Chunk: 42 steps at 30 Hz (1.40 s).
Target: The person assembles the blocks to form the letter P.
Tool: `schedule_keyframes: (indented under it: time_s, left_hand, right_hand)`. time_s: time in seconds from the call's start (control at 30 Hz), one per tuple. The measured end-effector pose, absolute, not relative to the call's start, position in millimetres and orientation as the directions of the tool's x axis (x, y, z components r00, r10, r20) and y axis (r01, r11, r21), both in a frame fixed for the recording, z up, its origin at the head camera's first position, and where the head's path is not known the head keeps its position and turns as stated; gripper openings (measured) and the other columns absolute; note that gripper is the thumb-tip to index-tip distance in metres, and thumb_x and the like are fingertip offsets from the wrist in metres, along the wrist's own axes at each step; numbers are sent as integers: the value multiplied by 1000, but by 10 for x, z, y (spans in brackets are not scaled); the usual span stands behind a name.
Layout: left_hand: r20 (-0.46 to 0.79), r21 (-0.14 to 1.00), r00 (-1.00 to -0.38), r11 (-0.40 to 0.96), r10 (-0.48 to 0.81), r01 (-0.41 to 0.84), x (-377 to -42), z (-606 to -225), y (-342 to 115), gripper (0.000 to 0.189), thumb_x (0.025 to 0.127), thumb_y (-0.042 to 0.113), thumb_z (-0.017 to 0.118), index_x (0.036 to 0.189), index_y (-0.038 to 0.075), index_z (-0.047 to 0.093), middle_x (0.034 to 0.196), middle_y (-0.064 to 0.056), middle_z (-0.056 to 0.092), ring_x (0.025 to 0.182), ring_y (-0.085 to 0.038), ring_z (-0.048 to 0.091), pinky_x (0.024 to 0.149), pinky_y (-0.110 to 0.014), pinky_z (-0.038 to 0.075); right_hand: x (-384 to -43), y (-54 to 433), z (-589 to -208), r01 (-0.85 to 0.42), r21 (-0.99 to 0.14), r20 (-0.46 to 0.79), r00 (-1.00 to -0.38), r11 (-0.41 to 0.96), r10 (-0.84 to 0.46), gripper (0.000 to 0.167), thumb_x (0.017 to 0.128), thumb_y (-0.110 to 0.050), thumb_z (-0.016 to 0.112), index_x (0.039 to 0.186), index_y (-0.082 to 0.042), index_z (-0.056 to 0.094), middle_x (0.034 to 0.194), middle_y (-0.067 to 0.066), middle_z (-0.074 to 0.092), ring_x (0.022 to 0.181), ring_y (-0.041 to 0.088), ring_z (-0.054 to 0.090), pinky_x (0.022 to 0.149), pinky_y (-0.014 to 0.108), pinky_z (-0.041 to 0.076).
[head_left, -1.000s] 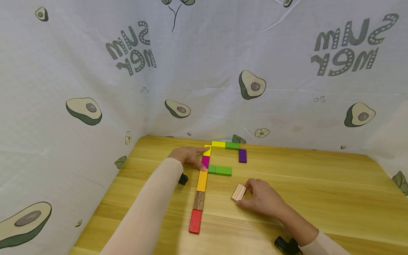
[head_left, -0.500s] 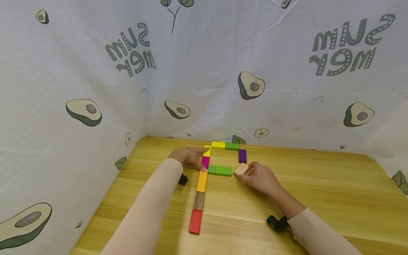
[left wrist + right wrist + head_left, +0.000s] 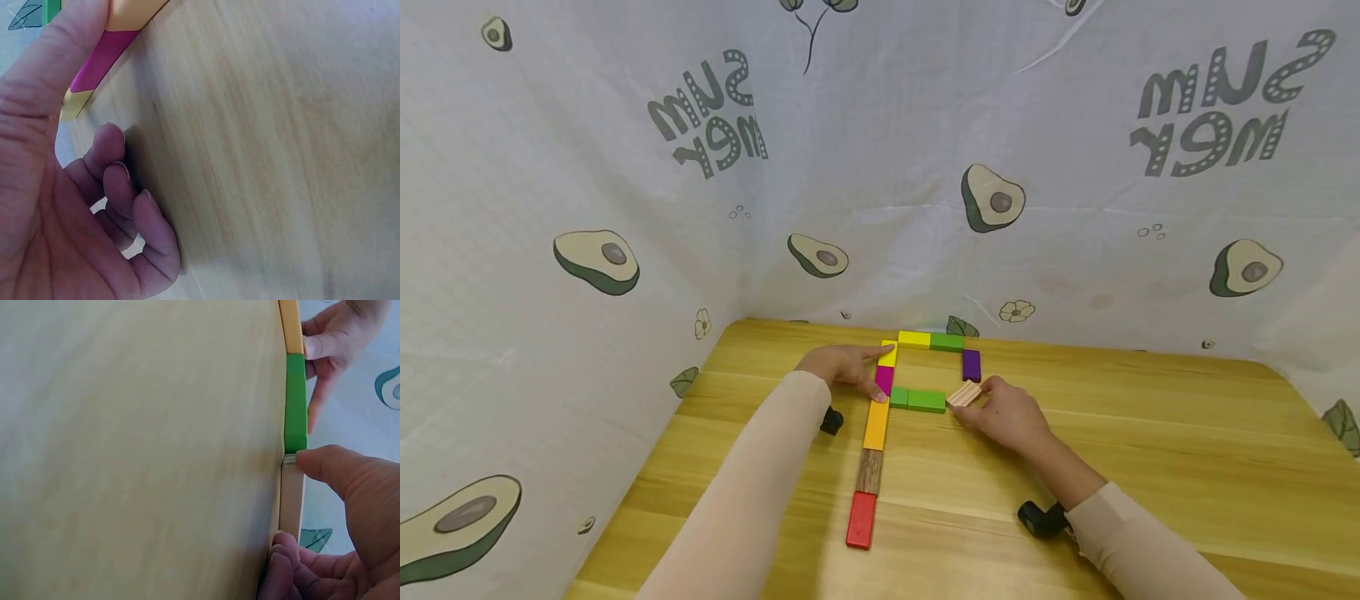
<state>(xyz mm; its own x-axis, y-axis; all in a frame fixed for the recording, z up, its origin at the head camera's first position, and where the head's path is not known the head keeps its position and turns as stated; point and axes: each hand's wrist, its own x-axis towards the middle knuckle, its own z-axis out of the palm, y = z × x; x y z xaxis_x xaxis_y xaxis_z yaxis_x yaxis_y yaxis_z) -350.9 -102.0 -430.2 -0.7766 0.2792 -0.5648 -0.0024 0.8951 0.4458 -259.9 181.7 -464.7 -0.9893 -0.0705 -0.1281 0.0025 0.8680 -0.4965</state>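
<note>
My right hand (image 3: 1011,417) pinches a pale striped wooden block (image 3: 965,393) between thumb and fingers. The block sits tilted at the right end of a green block (image 3: 927,401), its corner right at the green end, below a purple block (image 3: 972,365). My left hand (image 3: 847,367) rests on the column of blocks: index finger extended to the yellow block (image 3: 888,353), thumb tip where the magenta block (image 3: 884,381) meets the orange block (image 3: 876,425). In the left wrist view its other fingers (image 3: 115,181) curl loosely over the table, holding nothing.
Lower in the column lie a brown wood-grain block (image 3: 869,472) and a red block (image 3: 861,520). Yellow (image 3: 914,339) and green (image 3: 947,342) blocks form the top row. A white avocado-print cloth (image 3: 880,208) hangs behind the wooden table (image 3: 1150,433).
My right hand has moved the striped block away from me and turned it, bringing it up against the green row's right end. The left hand has stayed in place.
</note>
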Motion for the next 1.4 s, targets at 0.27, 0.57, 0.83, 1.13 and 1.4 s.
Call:
schedule_keyframes:
  time_s: [0.27,0.57,0.83,1.13,1.4]
  left_hand:
    - [-565,463,-774,886,284,-14,-3500,-4305,-1047,109,70,50,92,155,58,26,174,-3,14,159,-35,14,127,-61,16]
    - [-565,471,-770,882,295,-8,-3493,-4313,-1068,108,70,49,92,155,57,27,174,-3,14,159,-34,14,127,-61,15]
    - [-568,467,-768,884,297,-3,-3492,-4314,-1077,110,69,51,92,155,57,26,174,-1,14,160,-34,14,127,-61,15]
    - [-569,466,-770,885,289,-12,-3480,-4311,-1090,109,69,52,92,155,58,26,174,-1,13,160,-34,13,127,-62,15]
    - [-570,475,-763,880,306,-1,-3479,-4296,-1114,109,70,52,91,156,57,25,174,-1,12,160,-33,12,128,-61,13]
  right_hand:
    - [-2604,1796,-4652,15,-500,-137,-989,866,-62,74,85,-49,78,129,6,57,79,4,66,70,18,56,58,27,41]
    - [-2602,1810,-4652,-13,-503,-128,-988,864,-89,75,87,-49,77,132,7,55,87,7,69,73,18,60,59,28,44]
    - [-2606,1820,-4657,-14,-508,-133,-987,861,-95,77,87,-52,76,133,6,54,91,9,70,75,18,61,60,29,46]
    - [-2598,1814,-4675,-29,-505,-116,-988,863,-101,76,87,-52,76,132,5,55,91,8,72,75,17,63,61,29,48]
    - [-2592,1797,-4669,-33,-500,-112,-989,865,-102,79,87,-56,74,133,6,55,93,10,73,77,18,65,62,31,50]
